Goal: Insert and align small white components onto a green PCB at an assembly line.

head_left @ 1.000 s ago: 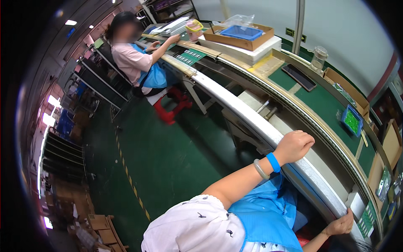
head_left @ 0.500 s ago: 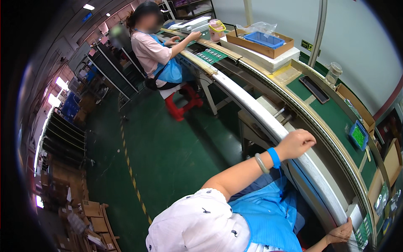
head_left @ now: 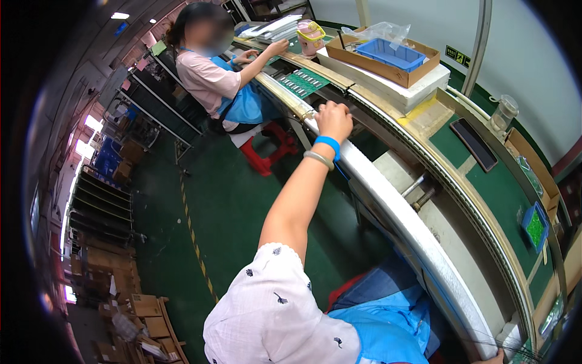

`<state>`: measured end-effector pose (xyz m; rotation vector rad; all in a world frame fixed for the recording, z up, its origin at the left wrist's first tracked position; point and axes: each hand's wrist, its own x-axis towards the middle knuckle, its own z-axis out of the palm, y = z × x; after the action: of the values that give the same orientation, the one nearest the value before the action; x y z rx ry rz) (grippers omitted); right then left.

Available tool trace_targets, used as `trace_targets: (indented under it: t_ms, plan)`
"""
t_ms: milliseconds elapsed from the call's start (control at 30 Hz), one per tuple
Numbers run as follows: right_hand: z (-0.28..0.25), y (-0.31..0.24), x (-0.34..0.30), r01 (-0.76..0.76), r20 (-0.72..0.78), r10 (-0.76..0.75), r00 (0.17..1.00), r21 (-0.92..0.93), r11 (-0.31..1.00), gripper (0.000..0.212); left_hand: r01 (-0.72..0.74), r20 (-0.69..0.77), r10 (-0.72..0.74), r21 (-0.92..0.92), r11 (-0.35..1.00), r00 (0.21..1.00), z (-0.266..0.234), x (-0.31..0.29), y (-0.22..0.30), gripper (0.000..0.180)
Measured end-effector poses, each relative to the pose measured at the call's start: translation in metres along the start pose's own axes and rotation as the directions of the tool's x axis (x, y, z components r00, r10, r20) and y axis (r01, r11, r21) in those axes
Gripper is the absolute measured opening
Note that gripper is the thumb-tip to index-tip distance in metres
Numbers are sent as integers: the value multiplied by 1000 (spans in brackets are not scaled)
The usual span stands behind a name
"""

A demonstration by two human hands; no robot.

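Note:
My left hand (head_left: pixel 334 121), with a blue wristband and a pale bangle at its wrist, reaches far forward over the white rail (head_left: pixel 388 188) of the work line. Its fingers are curled in, their tips partly hidden, and nothing shows in them. Just beyond it lies a green circuit board panel (head_left: pixel 303 82) with rows of small silver parts. My right hand (head_left: pixel 496 358) is at the rail's near end, mostly cut off by the lower edge; how its fingers close is hidden.
A co-worker (head_left: pixel 209 79) sits at the far end, both hands over the line. On the right stand a cardboard tray (head_left: pixel 418 74) with a blue bin (head_left: pixel 388 54), a phone (head_left: pixel 474 144), a clear jar (head_left: pixel 504 112) and a blue box (head_left: pixel 535 227) of green bits.
My left hand has swung forward and left along the rail, close to the circuit board panel. My right hand has dropped almost out of the picture. The view has shifted slightly.

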<state>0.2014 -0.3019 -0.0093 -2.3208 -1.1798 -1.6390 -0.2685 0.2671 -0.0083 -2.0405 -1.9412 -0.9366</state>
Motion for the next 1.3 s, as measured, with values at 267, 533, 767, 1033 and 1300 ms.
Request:
trace_targets:
  t_ms: [267,533,767,1033,1300]
  plan:
    - [40,43,-59,-58,53,55,997,56,997,36,83,121,-160,481,873,980,28,74,-42,26]
    - [34,26,-42,-155,33,152,988,148,977,48,54,302,-284,593,804,910,37,99,-59,46]
    - [34,18,-35,-214,79,199,977,339,916,53,-5,393,-327,647,763,859,30,103,-60,58]
    - [49,33,-61,6,-80,-6,997,-10,1000,28,-138,476,-299,688,713,827,21,92,-41,58]
    - [75,14,-46,-128,-339,334,880,508,852,35,-243,490,-140,636,732,861,18,62,-9,59]
